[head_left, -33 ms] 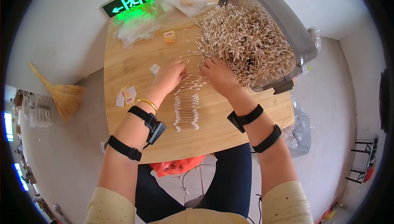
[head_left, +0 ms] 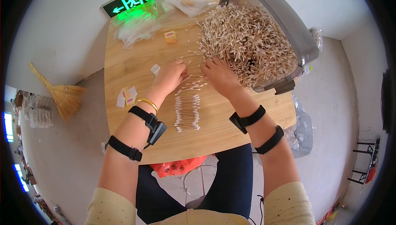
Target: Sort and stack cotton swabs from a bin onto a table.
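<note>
A row of cotton swabs (head_left: 187, 113) lies side by side on the wooden table, with several looser, slanted ones at its far end. Curled over that far end, my left hand (head_left: 170, 75) has its fingertips bent together beside the loose swabs. Whatever it pinches is hidden. My right hand (head_left: 222, 77) rests against the left edge of a big heap of cotton swabs (head_left: 247, 39), its fingers bent inward; what lies between them cannot be made out. The heap spills from a grey translucent plastic bin (head_left: 284, 23) tipped on its side.
Clear plastic bags (head_left: 138, 29) lie at the table's far left, near a small yellow-orange box (head_left: 170, 36). White and yellow cards (head_left: 126, 96) sit left of my forearm, and a white piece (head_left: 155, 69) by my left hand. A straw broom (head_left: 66, 97) leans at the left.
</note>
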A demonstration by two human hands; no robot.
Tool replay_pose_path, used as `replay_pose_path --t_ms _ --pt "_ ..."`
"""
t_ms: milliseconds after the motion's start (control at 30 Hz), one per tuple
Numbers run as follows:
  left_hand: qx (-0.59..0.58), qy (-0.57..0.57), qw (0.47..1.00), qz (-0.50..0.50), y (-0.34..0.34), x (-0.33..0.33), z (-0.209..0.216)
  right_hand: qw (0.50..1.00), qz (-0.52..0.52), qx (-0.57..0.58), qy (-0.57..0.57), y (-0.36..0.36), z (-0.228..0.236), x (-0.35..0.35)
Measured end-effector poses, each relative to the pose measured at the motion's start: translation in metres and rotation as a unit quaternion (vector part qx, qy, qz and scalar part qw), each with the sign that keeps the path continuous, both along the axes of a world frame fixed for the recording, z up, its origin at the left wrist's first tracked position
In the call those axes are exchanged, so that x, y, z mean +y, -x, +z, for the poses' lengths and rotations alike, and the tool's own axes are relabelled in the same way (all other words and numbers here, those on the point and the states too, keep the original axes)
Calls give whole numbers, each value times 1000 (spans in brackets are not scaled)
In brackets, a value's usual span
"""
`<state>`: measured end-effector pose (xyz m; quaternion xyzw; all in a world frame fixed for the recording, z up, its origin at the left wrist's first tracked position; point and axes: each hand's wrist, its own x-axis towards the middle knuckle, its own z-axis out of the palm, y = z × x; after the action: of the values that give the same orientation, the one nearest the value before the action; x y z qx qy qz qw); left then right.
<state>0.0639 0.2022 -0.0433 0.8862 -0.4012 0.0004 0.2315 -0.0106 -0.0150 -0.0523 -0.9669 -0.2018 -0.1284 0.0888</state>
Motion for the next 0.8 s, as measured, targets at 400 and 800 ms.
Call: replay_pose_path --t_ms 400,800 --pt "111 45 989 82 9 4 -5 996 -84 36 -23 11 14 -8" --pt "-11 -26 997 69 97 26 -14 978 -81 11 -192 -7 -16 39"
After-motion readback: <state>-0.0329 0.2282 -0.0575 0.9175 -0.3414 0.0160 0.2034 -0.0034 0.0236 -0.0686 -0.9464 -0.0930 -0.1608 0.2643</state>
